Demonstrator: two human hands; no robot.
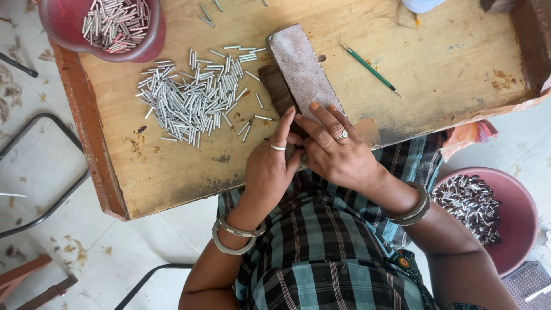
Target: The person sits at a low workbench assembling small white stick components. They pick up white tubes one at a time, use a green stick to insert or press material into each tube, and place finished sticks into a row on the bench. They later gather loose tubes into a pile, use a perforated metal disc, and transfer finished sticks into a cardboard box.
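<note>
Both hands, the left hand (268, 166) and right hand (336, 150), pinched together at the grey metal block's (298, 69) near end, their grip hidden, while a heap of short silver metal tubes (192, 97) lay unworked on the worn wooden board (172, 166).

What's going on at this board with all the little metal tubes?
A person sits at a wooden board, both hands together at its near edge. The left hand and right hand pinch something small beside a flat block and a tuft of brown fibres; what they hold is hidden. Loose metal tubes lie piled on the board, with more in a red bowl.
</note>
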